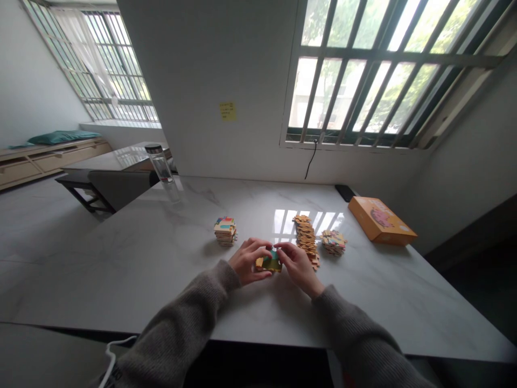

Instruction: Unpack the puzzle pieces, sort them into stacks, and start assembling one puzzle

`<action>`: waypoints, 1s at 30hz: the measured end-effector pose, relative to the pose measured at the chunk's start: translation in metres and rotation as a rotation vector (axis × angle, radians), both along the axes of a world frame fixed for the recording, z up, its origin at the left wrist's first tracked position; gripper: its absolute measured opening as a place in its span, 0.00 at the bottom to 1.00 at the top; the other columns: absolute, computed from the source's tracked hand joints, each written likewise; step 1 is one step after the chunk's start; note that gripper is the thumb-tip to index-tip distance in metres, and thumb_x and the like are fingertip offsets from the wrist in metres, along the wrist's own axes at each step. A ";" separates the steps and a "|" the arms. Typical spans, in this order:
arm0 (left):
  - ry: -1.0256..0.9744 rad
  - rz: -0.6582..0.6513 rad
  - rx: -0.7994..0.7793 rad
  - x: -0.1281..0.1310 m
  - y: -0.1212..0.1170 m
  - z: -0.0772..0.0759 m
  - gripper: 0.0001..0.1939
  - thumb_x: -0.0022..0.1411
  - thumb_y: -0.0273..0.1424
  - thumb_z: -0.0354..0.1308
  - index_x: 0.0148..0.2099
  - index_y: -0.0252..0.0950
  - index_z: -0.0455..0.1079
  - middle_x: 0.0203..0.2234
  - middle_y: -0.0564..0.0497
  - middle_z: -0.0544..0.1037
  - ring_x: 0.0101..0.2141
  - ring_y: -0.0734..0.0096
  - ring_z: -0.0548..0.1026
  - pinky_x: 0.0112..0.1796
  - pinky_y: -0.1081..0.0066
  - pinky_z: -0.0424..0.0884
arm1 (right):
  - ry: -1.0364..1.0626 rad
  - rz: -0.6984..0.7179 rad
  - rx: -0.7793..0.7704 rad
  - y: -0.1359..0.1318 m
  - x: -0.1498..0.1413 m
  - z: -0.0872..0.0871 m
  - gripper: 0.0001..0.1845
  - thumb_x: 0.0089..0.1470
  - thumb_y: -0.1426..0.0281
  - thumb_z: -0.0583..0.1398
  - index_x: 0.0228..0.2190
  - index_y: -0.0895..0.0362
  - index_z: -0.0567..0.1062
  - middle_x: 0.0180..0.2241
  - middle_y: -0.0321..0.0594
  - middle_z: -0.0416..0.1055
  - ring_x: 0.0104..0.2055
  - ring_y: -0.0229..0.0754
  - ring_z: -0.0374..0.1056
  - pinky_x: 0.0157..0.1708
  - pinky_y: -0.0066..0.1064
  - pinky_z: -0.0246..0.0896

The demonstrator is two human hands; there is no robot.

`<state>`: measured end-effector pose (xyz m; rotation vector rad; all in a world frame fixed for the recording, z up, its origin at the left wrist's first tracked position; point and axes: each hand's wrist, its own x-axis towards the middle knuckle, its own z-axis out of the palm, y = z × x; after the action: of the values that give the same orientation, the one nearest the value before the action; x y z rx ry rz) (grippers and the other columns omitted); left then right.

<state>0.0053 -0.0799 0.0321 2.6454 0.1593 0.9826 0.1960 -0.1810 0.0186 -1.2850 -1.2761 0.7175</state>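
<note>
Our left hand and right hand grip a small wooden puzzle piece by its edges, fingers closed, just beside the tall stack of pieces. A light, level pinch steadies it.

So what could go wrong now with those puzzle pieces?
The tall, narrow stack of wooden puzzle pieces stands very close to the right hand, so one bump might topple it. The pieces held between both hands could also slip from the left hand and perhaps slide across the smooth marble table.
</note>
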 end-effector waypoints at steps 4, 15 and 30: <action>-0.024 -0.010 -0.059 -0.003 0.001 0.009 0.13 0.57 0.35 0.68 0.44 0.40 0.72 0.49 0.46 0.76 0.49 0.58 0.71 0.51 0.57 0.69 | 0.101 0.028 0.021 -0.003 -0.003 0.006 0.18 0.61 0.58 0.60 0.48 0.54 0.69 0.27 0.33 0.68 0.29 0.39 0.67 0.31 0.31 0.65; -0.318 0.431 -0.259 -0.074 0.086 0.021 0.13 0.61 0.38 0.62 0.46 0.40 0.76 0.51 0.45 0.77 0.55 0.55 0.70 0.59 0.51 0.64 | 0.052 -0.031 0.090 -0.009 -0.004 0.011 0.18 0.65 0.61 0.54 0.54 0.53 0.64 0.28 0.32 0.65 0.28 0.38 0.64 0.31 0.32 0.64; -0.094 0.456 -0.246 -0.085 0.125 0.011 0.11 0.54 0.34 0.60 0.39 0.39 0.79 0.46 0.46 0.78 0.51 0.55 0.72 0.58 0.51 0.65 | -0.211 0.002 0.072 -0.011 -0.007 0.011 0.15 0.64 0.65 0.53 0.50 0.55 0.69 0.26 0.32 0.64 0.28 0.38 0.63 0.30 0.30 0.60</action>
<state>-0.0801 0.0448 0.0434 2.3755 0.8338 1.1337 0.1889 -0.1916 0.0296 -1.3264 -1.4602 0.5428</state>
